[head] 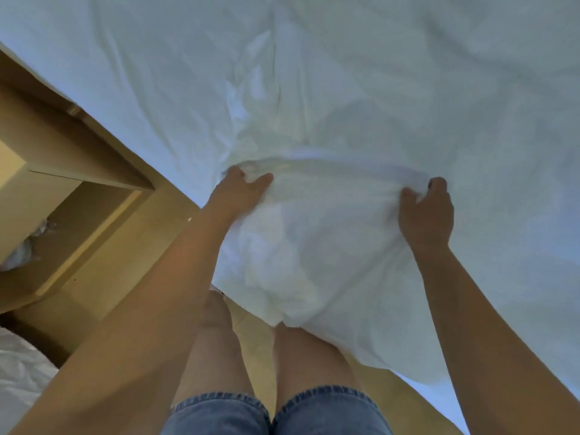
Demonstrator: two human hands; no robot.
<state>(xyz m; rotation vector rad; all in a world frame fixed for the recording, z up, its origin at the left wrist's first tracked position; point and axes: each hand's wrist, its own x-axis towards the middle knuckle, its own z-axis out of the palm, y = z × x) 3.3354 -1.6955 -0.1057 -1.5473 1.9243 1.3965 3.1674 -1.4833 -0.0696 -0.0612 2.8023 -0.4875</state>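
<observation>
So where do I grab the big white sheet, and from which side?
Grab the white sheet at the bunched ridge near its hanging edge, coming from the side where the person stands. The cloth gathers thick there, so fingers can curl round it. The left hand and right hand grip it so, set apart.

Rumpled white sheet (329,233) covers bed (103,86)

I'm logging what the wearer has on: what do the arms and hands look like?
Both arms are bare: no sleeve, glove, watch or bracelet shows on the left arm or right arm. No ring shows on the left hand or right hand; one right fingernail looks dark, perhaps polished. Below are frayed blue denim shorts.
</observation>
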